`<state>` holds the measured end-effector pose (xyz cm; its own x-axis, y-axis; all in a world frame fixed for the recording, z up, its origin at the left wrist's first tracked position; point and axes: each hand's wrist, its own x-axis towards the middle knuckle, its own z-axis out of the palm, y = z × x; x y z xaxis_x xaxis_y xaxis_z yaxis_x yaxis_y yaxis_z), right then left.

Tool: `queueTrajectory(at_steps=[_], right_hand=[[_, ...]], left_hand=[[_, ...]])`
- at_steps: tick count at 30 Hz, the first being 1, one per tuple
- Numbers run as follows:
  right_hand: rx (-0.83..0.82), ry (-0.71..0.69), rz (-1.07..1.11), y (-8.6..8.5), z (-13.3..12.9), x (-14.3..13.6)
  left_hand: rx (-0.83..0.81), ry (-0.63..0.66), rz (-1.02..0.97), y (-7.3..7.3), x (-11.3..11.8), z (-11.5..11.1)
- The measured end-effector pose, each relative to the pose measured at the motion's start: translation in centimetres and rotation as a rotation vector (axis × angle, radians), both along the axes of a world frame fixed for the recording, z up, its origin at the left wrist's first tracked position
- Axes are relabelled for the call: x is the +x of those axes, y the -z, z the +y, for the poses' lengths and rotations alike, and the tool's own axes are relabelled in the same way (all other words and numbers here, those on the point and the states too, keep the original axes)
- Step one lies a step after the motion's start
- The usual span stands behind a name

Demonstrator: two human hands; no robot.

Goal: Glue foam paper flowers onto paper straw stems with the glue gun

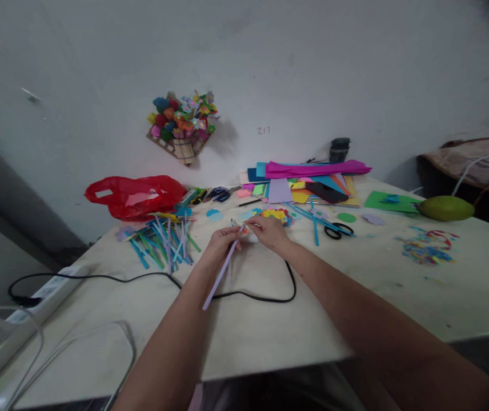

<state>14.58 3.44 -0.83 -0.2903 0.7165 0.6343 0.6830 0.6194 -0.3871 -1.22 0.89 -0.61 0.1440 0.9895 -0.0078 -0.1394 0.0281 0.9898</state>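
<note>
My left hand (226, 237) is closed around the upper end of a thin lilac paper stick (219, 282), which slants down toward me. My right hand (268, 230) meets it at the stick's top, fingers pinched together; what they grip is too small to make out. A little orange and white shows between the hands. Just behind my right hand lies a pile of yellow and red paper flowers (275, 214). Left of my hands, several blue, green and lilac paper sticks (167, 242) are heaped on the table.
A red plastic bag (137, 197) lies at the back left. Black-handled scissors (339, 230), coloured sheets (313, 169), a green mango-like fruit (447, 208) and paper scraps (428, 246) are on the right. A black cord (253, 297) loops below my hands from the power strip (51, 294).
</note>
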Motion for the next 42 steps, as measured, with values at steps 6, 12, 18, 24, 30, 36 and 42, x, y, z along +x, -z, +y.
queueTrajectory(at_steps=[6, 12, 18, 24, 30, 36, 42], right_hand=[[0.041, -0.043, -0.027, 0.4, 0.1, -0.1], [0.122, -0.066, -0.026, 0.2, -0.1, 0.1], [0.264, -0.058, -0.068, -0.6, -0.2, 0.7], [0.286, -0.074, -0.107, -0.7, -0.1, 0.8], [0.277, -0.097, -0.097, -0.6, -0.1, 0.7], [0.245, -0.134, -0.021, -0.1, 0.7, 0.4], [0.151, -0.165, 0.049, 0.1, 1.2, 0.3]], left_hand=[[0.021, -0.011, -0.004, 0.2, -0.1, 0.1], [0.044, 0.005, -0.091, 0.3, -0.2, 0.2], [0.003, 0.000, -0.144, 0.0, -0.1, 0.1], [-0.014, -0.002, -0.161, -0.3, -0.1, -0.1], [0.005, 0.001, -0.165, -0.2, 0.0, -0.1], [0.016, 0.043, -0.122, 0.0, -0.2, 0.1], [0.022, 0.072, -0.082, 0.3, -0.4, 0.3]])
